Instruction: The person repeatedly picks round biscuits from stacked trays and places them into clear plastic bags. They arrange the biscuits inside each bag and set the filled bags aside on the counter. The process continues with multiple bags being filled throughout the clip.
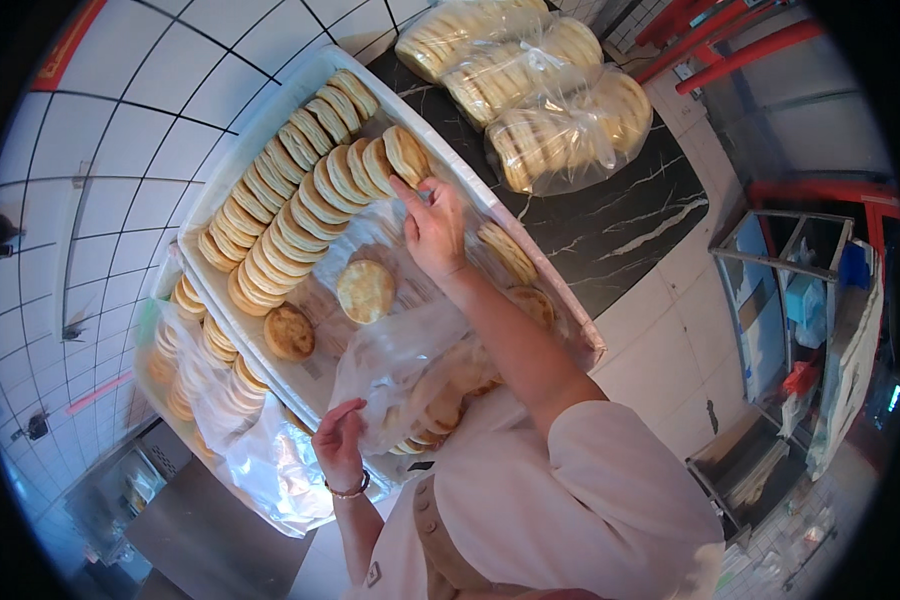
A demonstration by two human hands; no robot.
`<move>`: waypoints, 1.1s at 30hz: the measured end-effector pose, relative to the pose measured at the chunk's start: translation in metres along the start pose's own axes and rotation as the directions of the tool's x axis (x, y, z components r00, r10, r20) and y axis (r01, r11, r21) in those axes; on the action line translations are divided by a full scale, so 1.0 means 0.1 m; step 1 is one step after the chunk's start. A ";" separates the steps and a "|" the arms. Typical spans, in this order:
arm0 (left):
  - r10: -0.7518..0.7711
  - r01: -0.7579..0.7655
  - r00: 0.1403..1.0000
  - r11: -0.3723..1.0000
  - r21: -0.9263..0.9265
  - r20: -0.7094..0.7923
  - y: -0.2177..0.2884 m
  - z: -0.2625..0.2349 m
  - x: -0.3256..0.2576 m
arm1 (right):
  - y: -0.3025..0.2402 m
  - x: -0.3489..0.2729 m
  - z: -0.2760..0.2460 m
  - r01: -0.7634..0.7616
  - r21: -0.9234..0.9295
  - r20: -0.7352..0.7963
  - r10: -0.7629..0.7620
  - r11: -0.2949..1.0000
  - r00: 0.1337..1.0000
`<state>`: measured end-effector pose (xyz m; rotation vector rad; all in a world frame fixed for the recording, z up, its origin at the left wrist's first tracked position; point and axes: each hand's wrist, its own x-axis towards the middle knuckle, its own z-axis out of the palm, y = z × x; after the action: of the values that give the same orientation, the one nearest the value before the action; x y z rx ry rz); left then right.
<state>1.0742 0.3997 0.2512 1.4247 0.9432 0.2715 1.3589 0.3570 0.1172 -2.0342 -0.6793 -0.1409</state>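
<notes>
Rows of round, pale golden flatbreads (315,212) stand on edge in a large white crate (468,180). My right hand (435,232) reaches over them, index finger stretched out against the flatbreads near the far end of the front row. Below, a clear plastic bag (400,368) holding several flatbreads lies along the crate's near side. My left hand (340,448) is at the bag's left edge, its fingers closed on the plastic. Two loose flatbreads lie flat in the crate, one pale (365,292) and one browner (289,332).
Tied clear bags of flatbreads (570,130) sit on a black marbled counter (610,235) beyond the crate. Under the crate's left side, another container holds more flatbreads and crumpled plastic (270,460). White tiled wall (120,150) rises at left; a metal shelf rack (785,300) stands right.
</notes>
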 end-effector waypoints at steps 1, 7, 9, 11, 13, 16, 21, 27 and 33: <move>-0.007 0.007 1.000 1.000 0.010 0.009 0.01 0.03 0.01 | 0.01 -0.03 0.01 -0.003 0.021 -0.016 0.003 1.000 1.000; -0.027 0.027 0.999 1.000 0.003 0.019 0.03 0.12 0.02 | 0.00 -0.12 0.18 -0.236 0.295 -0.054 0.262 0.926 0.964; 0.006 -0.006 1.000 1.000 0.026 0.028 0.03 0.12 0.00 | 0.04 -0.06 0.22 -0.321 0.269 0.022 0.328 0.908 0.945; 0.005 -0.005 1.000 1.000 0.020 0.019 0.03 0.12 -0.03 | 0.07 0.05 0.24 -0.305 0.199 -0.012 0.314 0.931 0.949; 0.011 -0.011 1.000 1.000 0.007 0.008 0.03 0.12 -0.06 | 0.07 0.13 0.23 -0.312 0.125 -0.004 0.315 0.942 0.949; 0.019 -0.019 1.000 1.000 -0.011 -0.008 0.03 0.12 -0.12 | 0.02 0.12 0.10 -0.121 0.193 -0.139 0.149 0.974 0.979; -0.028 0.028 1.000 1.000 0.005 -0.008 0.06 0.00 -0.22 | -0.04 -0.17 -0.26 0.240 0.148 -0.037 -0.237 0.960 0.971; -0.019 0.022 0.999 0.997 -0.079 0.038 0.19 -0.48 -0.43 | -0.06 -0.15 -0.37 -0.041 0.259 0.007 0.040 0.965 0.999; 0.316 -0.354 0.906 0.931 -0.095 -0.280 0.37 -1.14 -0.65 | -0.02 0.38 -0.29 -0.157 0.332 0.587 -0.073 0.930 0.806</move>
<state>0.9682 0.4436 0.3249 1.4345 0.8637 0.7874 1.3946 0.3493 0.1486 -1.7113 -0.9587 0.6421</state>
